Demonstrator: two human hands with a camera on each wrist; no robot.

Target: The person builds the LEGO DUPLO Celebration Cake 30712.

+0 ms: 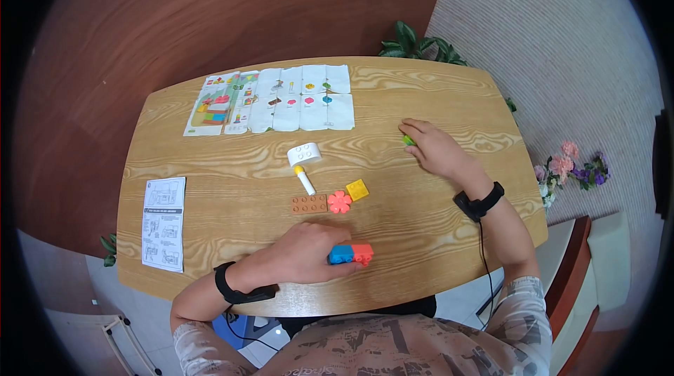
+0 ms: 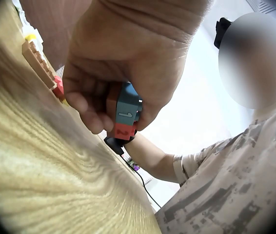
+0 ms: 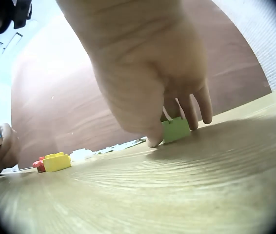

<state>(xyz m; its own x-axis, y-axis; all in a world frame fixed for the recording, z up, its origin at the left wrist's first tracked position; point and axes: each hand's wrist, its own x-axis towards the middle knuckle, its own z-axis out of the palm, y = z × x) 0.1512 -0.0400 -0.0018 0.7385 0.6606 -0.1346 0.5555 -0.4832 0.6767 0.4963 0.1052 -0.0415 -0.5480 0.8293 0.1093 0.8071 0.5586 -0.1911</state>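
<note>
My left hand [image 1: 309, 253] is near the table's front edge. It grips a joined pair of toy building bricks, a blue brick [image 1: 341, 254] and a red brick [image 1: 362, 254]. In the left wrist view the blue one bears a 1 and the red one a 2, with part of a brown-red piece showing beside them. Farther off to the right, my right hand [image 1: 439, 150] has its thumb and fingers around a green brick [image 3: 176, 130] at the tabletop. In the head view, the fingers mostly cover this green brick.
Mid-table lie a white curved brick [image 1: 304, 154], a white stick with a yellow top [image 1: 305, 181], a brown brick [image 1: 309, 205], a coral flower piece [image 1: 339, 202] and a yellow brick [image 1: 357, 190]. A picture instruction sheet [image 1: 281, 100] lies behind; a printed leaflet [image 1: 163, 224] is at left.
</note>
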